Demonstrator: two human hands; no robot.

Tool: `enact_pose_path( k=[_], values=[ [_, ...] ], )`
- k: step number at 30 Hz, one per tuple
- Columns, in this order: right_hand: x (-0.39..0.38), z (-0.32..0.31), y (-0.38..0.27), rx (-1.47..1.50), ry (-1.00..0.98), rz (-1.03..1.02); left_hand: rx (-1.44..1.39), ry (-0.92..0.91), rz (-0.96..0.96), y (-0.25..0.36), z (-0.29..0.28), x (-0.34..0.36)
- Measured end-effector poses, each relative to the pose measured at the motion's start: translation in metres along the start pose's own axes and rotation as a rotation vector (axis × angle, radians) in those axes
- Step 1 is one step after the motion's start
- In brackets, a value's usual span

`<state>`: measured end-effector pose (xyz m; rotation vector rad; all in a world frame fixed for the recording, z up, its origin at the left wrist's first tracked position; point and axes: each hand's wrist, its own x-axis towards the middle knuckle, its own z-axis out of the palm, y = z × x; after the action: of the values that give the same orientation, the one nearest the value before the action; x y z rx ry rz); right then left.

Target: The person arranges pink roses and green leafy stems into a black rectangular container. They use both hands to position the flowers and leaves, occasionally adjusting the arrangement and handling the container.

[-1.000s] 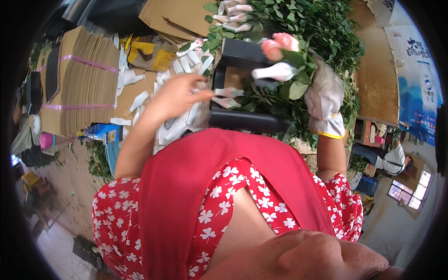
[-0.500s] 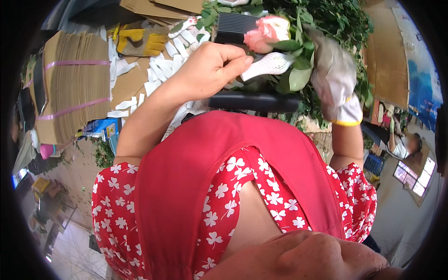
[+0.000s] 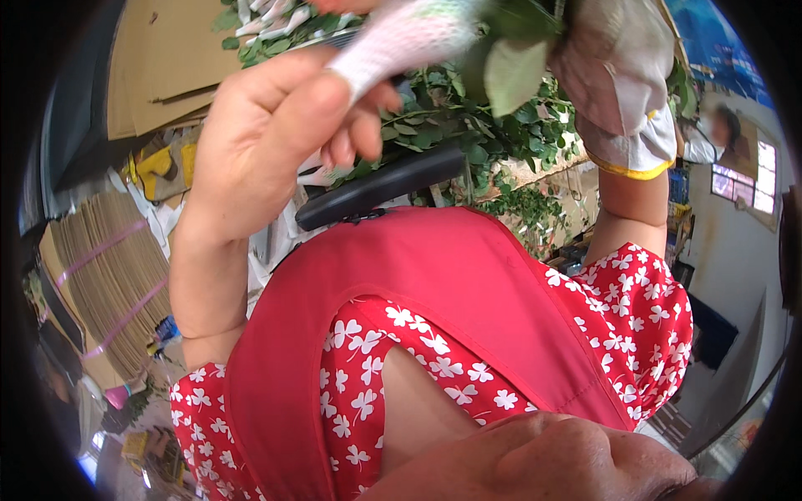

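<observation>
My left hand [image 3: 276, 125], bare, is closed with thumb and fingers pinching the narrow end of a white foam net sleeve [image 3: 409, 42]. Pinkish and greenish tints show through its blurred mesh; I cannot tell surely whether a bloom is inside. The sleeve's wide end meets green rose leaves [image 3: 514, 71] at the upper right. My right hand [image 3: 622, 58], in a grey-white work glove with a yellow hem, is closed around the leafy rose stem, its fingers partly hidden. A blurred pink bit of rose [image 3: 342, 5] shows at the top edge.
A black padded bar [image 3: 380, 188] lies just before my apron. Leafy stems [image 3: 451, 125] spread beyond it. Several sleeved blooms [image 3: 280, 18] lie at the back. Cardboard sheets [image 3: 159, 58], a yellow glove [image 3: 154, 174] and a strapped cardboard stack [image 3: 104, 263] are left. Another person [image 3: 714, 134] is far right.
Both hands have risen closer to the view with the sleeve and rose. My left hand has moved left, my right slightly right. The pink blooms now barely show, and the view has turned.
</observation>
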<state>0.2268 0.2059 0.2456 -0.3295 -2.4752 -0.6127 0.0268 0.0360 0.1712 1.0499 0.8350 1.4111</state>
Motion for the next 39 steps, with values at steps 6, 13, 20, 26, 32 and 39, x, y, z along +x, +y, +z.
enact_pose_path(
  k=[6, 13, 20, 26, 32, 39],
  values=[
    [-0.02, 0.001, 0.049, -0.059, -0.188, 0.141, 0.586, 0.049, -0.097, 0.012, -0.013, -0.028],
    [-0.076, -0.037, 0.1, -0.127, -0.034, 0.253, 1.306, 0.001, -0.316, -0.069, -0.086, -0.076],
    [-0.092, -0.048, 0.1, -0.221, 0.11, 0.244, 1.087, -0.245, -0.372, -0.145, -0.056, -0.004],
    [-0.103, -0.076, 0.106, -0.224, 0.169, 0.194, 0.609, -0.244, -0.809, -0.13, -0.069, 0.027],
    [-0.106, -0.093, 0.104, -0.291, -0.017, 0.437, -0.17, -0.347, -0.764, -0.064, -0.073, 0.064],
    [-0.085, -0.088, 0.094, -0.233, 0.057, 0.359, 0.183, -0.261, -0.66, -0.018, -0.088, 0.101]
  ],
)
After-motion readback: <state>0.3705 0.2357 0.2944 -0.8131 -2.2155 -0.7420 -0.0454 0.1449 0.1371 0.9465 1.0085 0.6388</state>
